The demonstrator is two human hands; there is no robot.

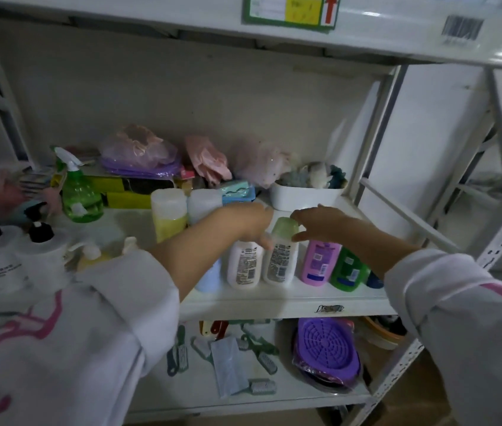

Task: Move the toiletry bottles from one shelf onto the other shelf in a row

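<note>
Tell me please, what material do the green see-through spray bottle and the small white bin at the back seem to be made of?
The green see-through spray bottle looks like clear tinted plastic: light passes through it and glints on its body. The small white bin seems to be opaque moulded plastic with a smooth, slightly matt finish and rounded corners, though the dim, blurred picture leaves this uncertain.

My single head camera looks forward and down, close to the middle shelf [274, 298]; upper shelf edge [182, 23] crosses the frame top, sleeves fill lower corners.
</note>
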